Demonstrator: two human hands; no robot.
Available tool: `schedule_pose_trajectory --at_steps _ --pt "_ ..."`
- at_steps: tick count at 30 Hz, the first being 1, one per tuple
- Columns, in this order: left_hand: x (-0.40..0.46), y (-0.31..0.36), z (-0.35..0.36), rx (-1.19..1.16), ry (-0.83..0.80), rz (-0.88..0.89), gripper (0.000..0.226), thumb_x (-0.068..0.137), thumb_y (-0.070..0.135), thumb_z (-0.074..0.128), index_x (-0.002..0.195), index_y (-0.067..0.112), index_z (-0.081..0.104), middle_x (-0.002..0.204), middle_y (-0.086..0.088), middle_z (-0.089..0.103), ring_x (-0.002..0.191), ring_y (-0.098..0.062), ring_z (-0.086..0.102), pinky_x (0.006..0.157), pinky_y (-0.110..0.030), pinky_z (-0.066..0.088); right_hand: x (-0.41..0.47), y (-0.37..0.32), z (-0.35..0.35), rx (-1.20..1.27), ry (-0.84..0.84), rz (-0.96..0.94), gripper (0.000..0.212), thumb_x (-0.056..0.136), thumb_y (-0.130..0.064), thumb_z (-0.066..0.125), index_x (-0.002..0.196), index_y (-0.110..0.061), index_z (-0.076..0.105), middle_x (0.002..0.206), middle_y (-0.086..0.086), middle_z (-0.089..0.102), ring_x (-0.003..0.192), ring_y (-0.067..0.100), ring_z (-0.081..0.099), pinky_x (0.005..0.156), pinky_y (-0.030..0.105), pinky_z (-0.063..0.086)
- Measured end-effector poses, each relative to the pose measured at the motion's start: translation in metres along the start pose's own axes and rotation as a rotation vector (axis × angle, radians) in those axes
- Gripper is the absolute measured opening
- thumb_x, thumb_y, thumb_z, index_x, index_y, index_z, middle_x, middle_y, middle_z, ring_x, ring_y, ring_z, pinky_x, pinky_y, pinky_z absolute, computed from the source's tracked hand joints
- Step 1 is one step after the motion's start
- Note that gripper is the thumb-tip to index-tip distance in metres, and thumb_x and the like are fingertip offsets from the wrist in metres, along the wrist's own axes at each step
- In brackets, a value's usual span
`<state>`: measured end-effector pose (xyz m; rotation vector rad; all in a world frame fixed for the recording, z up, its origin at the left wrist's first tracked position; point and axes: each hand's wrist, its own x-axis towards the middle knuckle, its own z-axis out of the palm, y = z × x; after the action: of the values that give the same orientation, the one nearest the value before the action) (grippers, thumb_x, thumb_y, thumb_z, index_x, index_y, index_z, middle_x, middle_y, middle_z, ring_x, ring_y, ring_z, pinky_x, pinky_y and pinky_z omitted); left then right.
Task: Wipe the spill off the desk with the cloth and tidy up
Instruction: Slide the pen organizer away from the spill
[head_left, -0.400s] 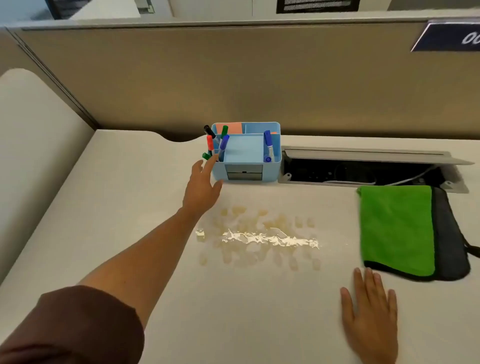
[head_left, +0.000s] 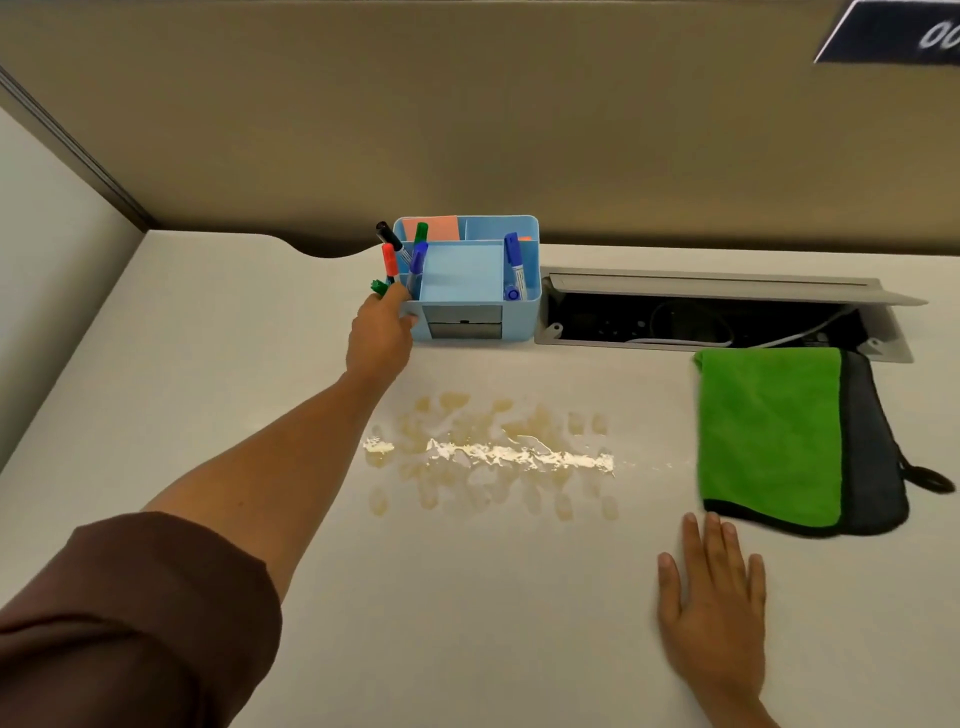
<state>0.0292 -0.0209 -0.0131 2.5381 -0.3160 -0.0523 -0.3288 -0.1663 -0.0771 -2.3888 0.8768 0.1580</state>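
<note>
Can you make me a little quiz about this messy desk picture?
1. True or false: the green cloth lies on top of the spill.
2. Which hand touches the blue pen box? A) left B) right
3. Fill in: the right hand lies flat on the ____.

Key: 1. False, the cloth lies apart, to the right of the spill. 2. A, the left hand. 3. Desk.

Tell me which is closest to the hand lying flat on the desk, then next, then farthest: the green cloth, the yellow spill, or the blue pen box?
From the right hand:
1. Green cloth, just beyond the fingertips.
2. Yellow spill, to its left, mid-desk.
3. Blue pen box, far back, at the left hand.
</note>
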Motion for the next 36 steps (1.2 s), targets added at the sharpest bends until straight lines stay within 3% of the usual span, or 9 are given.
schedule_pose_trajectory --at_steps 2,4,6,13,18,22,24,28,36 --pt "-0.003 -0.001 0.003 -0.027 0.036 -0.012 0.019 0.098 0.013 0.052 0.117 0.012 0.053 0.125 -0.014 0.059 0.099 -0.022 0.054 0.08 -0.029 0.048 0.002 0.049 -0.034 -0.294 0.357 0.016 0.064 0.094 -0.045 0.025 0.148 -0.012 0.038 0.155 0.013 0.036 0.144 0.028 0.031 0.119 0.052 0.016" --pt "-0.008 -0.002 0.003 -0.073 0.074 -0.042 0.013 0.099 0.013 0.05 0.112 0.012 0.053 0.121 -0.014 0.06 0.096 -0.018 0.051 0.078 -0.026 0.044 0.009 0.057 -0.038 -0.229 0.264 0.032 0.064 0.094 -0.045 0.026 0.147 -0.012 0.039 0.154 0.013 0.037 0.144 0.028 0.031 0.12 0.052 0.016" --pt "-0.014 -0.006 0.0 -0.117 0.111 -0.062 0.012 0.099 0.01 0.049 0.109 0.01 0.054 0.119 -0.015 0.061 0.097 -0.019 0.053 0.078 -0.028 0.047 0.001 0.05 -0.02 -0.233 0.307 -0.047 0.064 0.094 -0.045 0.026 0.147 -0.012 0.039 0.154 0.012 0.037 0.144 0.028 0.031 0.119 0.052 0.016" --pt "-0.035 -0.054 -0.04 -0.221 0.242 -0.163 0.015 0.095 0.006 0.056 0.109 0.008 0.059 0.12 -0.015 0.064 0.099 -0.021 0.057 0.081 -0.026 0.046 0.007 0.063 -0.021 -0.249 0.307 -0.038 0.064 0.094 -0.046 0.026 0.147 -0.013 0.039 0.155 0.012 0.037 0.144 0.028 0.03 0.12 0.051 0.015" --pt "-0.046 -0.106 -0.079 -0.194 0.358 -0.3 0.019 0.093 0.008 0.059 0.112 0.006 0.06 0.117 -0.019 0.063 0.101 -0.03 0.061 0.085 -0.037 0.052 0.009 0.068 -0.018 -0.257 0.313 -0.032 0.064 0.094 -0.048 0.025 0.149 -0.015 0.036 0.156 0.01 0.035 0.146 0.026 0.027 0.121 0.049 0.011" --pt "-0.053 -0.145 -0.104 -0.209 0.471 -0.391 0.026 0.091 0.012 0.061 0.117 0.007 0.062 0.118 -0.018 0.064 0.105 -0.03 0.062 0.083 -0.026 0.047 0.01 0.068 -0.018 -0.244 0.304 -0.033 0.064 0.095 -0.048 0.026 0.149 -0.016 0.035 0.156 0.009 0.035 0.146 0.025 0.026 0.121 0.047 0.01" --pt "-0.052 -0.16 -0.115 -0.211 0.513 -0.458 0.03 0.092 0.015 0.061 0.122 0.008 0.061 0.124 -0.017 0.062 0.109 -0.03 0.061 0.089 -0.027 0.048 0.01 0.07 -0.017 -0.249 0.305 -0.032 0.064 0.095 -0.049 0.025 0.149 -0.017 0.034 0.157 0.008 0.034 0.146 0.024 0.024 0.121 0.045 0.008" --pt "-0.044 -0.176 -0.132 -0.209 0.557 -0.574 0.033 0.094 0.019 0.062 0.125 0.009 0.061 0.13 -0.014 0.058 0.114 -0.031 0.058 0.099 -0.036 0.047 0.011 0.073 -0.015 -0.251 0.32 -0.025 0.063 0.094 -0.05 0.026 0.149 -0.019 0.034 0.156 0.008 0.035 0.146 0.024 0.026 0.12 0.046 0.01" --pt "-0.033 -0.182 -0.136 -0.228 0.566 -0.597 0.031 0.094 0.019 0.061 0.123 0.007 0.062 0.127 -0.011 0.061 0.113 -0.029 0.059 0.099 -0.033 0.047 0.014 0.077 -0.01 -0.263 0.349 -0.016 0.062 0.093 -0.049 0.029 0.148 -0.02 0.037 0.154 0.009 0.039 0.144 0.025 0.03 0.119 0.046 0.012"
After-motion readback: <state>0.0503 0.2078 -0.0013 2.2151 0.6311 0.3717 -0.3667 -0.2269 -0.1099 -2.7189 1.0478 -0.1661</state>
